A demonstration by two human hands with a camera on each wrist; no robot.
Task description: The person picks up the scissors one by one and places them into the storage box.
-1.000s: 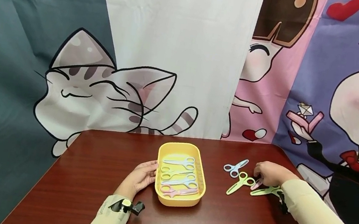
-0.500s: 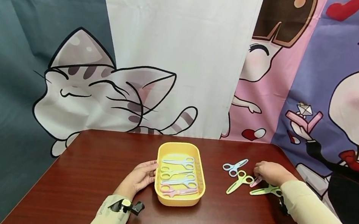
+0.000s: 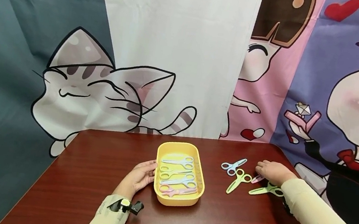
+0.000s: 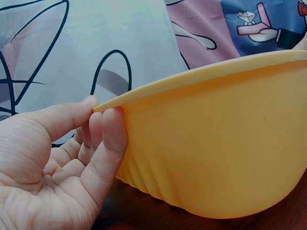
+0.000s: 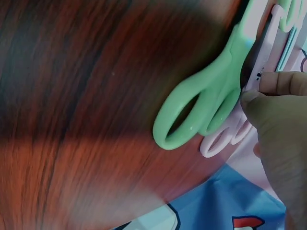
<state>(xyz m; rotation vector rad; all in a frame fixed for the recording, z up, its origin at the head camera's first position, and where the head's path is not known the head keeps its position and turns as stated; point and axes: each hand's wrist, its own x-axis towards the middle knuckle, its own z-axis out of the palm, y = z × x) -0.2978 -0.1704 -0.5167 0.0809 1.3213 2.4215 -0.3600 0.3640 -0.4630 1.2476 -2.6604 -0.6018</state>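
- A pair of pale pink plastic scissors (image 5: 264,50) lay at the table's right side, its blade end pinched between the right hand's (image 3: 274,172) thumb and index finger.
- Crowding it were two lime-green plastic scissors (image 3: 263,191), one on each side, with light-blue plastic scissors (image 3: 233,166) farther left.
- A yellow rectangular plastic tray (image 3: 177,202) stood near the table's middle, holding four scissors: two blue, one yellow-green, one pink. The left hand (image 3: 140,175) had its rim clamped between thumb and fingers.
- In the head view, the right hand covered the pink handles; the right wrist view showed them beside the nearer green handles, contact unclear. That green pair's blades ran out of frame there.
- Dark reddish wooden tabletop (image 3: 212,223) stretched between tray and loose scissors, and towards the viewer; its far edge met a cartoon-printed cloth backdrop (image 3: 183,32).
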